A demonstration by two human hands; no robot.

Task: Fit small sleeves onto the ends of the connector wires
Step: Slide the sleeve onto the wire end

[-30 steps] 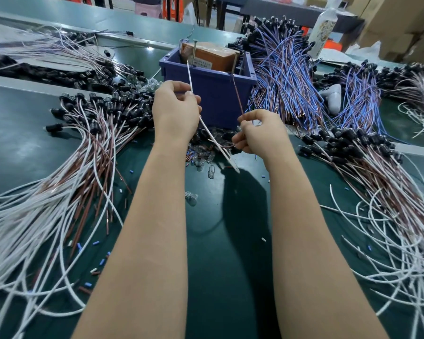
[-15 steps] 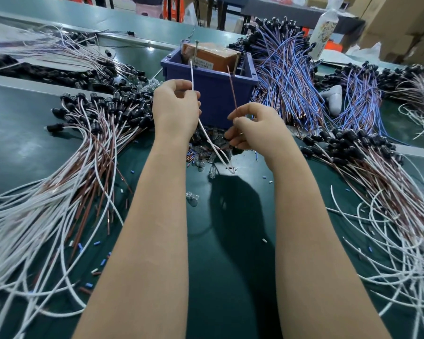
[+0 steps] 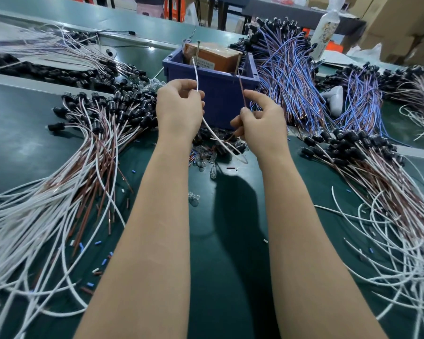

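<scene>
The right hand (image 3: 262, 123) now sits a little higher against the front of the dark blue plastic bin (image 3: 220, 94) than a second ago, its forefinger uncurled and raised beside the thin brown wire (image 3: 242, 91).

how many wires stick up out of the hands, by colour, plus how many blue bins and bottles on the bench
white wire: 1, pinched in the left hand
brown wire: 1, pinched in the right hand
blue bin: 1
bottle: 1
total: 4
</scene>
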